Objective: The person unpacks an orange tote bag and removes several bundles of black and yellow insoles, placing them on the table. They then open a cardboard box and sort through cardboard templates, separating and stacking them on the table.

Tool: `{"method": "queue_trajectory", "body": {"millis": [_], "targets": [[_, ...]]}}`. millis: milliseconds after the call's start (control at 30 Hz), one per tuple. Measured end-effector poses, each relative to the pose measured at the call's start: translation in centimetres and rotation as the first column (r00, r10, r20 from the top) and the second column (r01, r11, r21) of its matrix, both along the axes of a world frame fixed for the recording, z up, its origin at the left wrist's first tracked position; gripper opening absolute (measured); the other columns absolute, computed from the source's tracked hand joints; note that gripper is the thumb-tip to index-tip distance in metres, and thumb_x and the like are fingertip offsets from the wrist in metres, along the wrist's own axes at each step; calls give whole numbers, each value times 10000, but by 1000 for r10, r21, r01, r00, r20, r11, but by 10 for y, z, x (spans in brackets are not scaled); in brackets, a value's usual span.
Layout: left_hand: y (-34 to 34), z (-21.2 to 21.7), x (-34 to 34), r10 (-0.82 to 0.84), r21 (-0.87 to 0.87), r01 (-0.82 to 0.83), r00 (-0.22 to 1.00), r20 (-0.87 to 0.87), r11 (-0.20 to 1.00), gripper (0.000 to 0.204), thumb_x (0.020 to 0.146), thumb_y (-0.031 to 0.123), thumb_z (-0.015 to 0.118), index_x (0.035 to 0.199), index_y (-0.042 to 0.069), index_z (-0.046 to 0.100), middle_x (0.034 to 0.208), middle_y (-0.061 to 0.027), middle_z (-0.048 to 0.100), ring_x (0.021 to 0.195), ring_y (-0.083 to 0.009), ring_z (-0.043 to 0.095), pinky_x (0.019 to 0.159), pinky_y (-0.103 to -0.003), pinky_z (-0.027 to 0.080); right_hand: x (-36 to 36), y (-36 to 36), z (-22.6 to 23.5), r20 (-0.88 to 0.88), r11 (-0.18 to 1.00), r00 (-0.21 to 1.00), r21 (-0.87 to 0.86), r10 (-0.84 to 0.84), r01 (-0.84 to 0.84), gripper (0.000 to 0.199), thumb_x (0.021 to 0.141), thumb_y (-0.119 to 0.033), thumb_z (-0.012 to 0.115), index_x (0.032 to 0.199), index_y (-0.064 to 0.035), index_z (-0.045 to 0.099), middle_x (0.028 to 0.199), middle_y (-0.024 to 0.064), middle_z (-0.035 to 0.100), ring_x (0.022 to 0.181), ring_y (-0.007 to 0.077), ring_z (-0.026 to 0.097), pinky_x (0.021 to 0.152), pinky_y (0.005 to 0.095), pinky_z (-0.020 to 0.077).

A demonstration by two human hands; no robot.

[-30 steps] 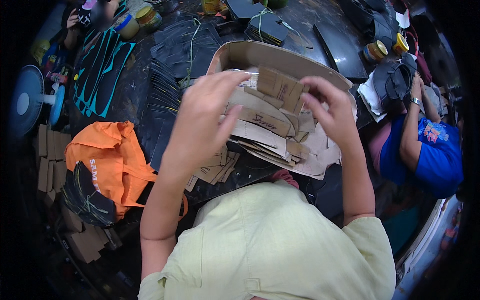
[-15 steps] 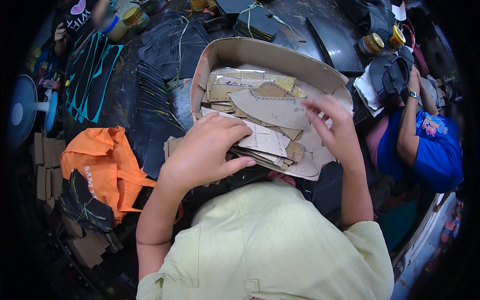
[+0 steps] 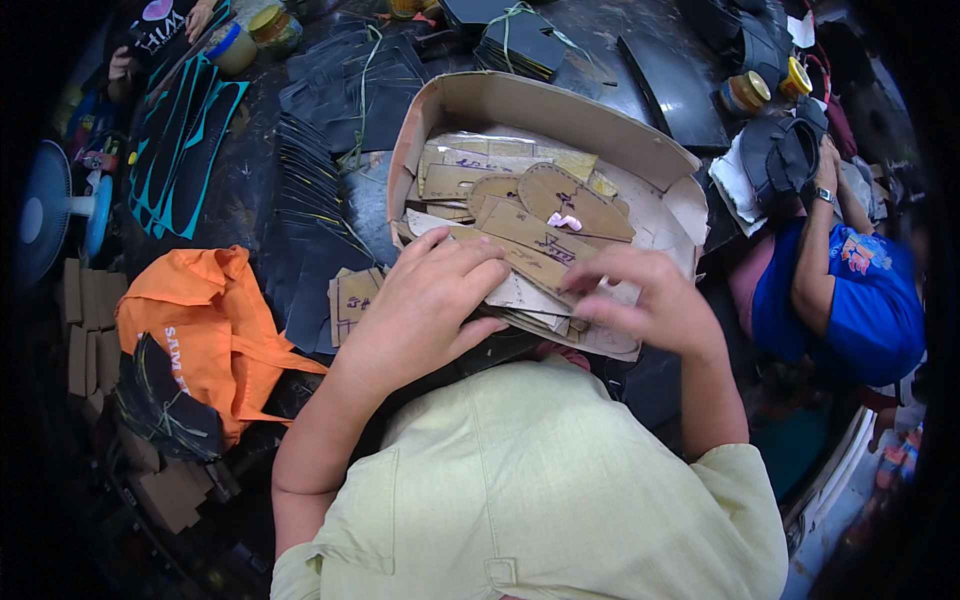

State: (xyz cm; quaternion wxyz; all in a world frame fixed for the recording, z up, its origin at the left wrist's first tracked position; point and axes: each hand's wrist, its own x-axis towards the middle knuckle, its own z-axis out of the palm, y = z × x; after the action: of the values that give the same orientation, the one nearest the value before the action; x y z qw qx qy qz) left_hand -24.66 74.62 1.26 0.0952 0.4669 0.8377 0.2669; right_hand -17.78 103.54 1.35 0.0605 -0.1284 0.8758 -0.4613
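Note:
A shallow cardboard box [image 3: 560, 102] in front of me holds many flat cardboard pattern pieces with pen marks and dotted edges. My left hand [image 3: 435, 300] lies over the near left rim, fingers curled over a stack of pale pieces [image 3: 525, 294] and thumb at its near side. At the near right, my right hand [image 3: 645, 305] has its fingertips and thumb at the end of a long brown cardboard pattern [image 3: 530, 245]; the exact grip is partly blurred. Behind lies a round-ended pattern [image 3: 575, 195] with a small pink scrap [image 3: 564, 221] on it.
Stacks of black sheets [image 3: 310, 180] lie left of the box, with tied black pieces [image 3: 520, 45] behind. An orange bag [image 3: 200, 320] is at the left, beyond it a fan [image 3: 45, 215]. On the right, a person in blue [image 3: 870, 290] handles a black item [image 3: 780, 150] near glue jars [image 3: 745, 92].
My right hand has moved nearer and slightly left. The large pale pattern no longer lies on top; the long brown pattern, the round-ended one and the pink scrap now show.

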Motion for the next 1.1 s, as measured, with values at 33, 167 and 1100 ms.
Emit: {"method": "queue_trajectory", "body": {"millis": [33,167,1100], "targets": [[-1,-1,0,-2,10,2,1000,-4,1000,468,859,213,847,1246,39,649,1348,-131,659,1368,-317,584,1216,-532,377,-3,5,0,38,998,998,-30,-57,59,210,911,-111,802,1106,-34,781,976,130,746,940,281,730,848,361,551],[-2,-4,2,4,47,-4,1000,-16,999,453,864,205,839,1236,32,645,1316,-136,670,1356,-325,593,1199,-523,390,-19,28,-5,-221,891,925,271,-311,364,151,954,-75,735,1088,-25,782,980,109,734,903,242,693,780,348,518],[-4,-8,5,23,75,-21,1000,-18,997,483,851,208,846,1252,36,639,1334,-133,658,1343,-313,588,1195,-506,381,-27,-6,-34,-327,870,902,310,-282,384,431,803,-86,867,1196,-48,695,1117,145,641,1099,366,633,941,469,502]]}}
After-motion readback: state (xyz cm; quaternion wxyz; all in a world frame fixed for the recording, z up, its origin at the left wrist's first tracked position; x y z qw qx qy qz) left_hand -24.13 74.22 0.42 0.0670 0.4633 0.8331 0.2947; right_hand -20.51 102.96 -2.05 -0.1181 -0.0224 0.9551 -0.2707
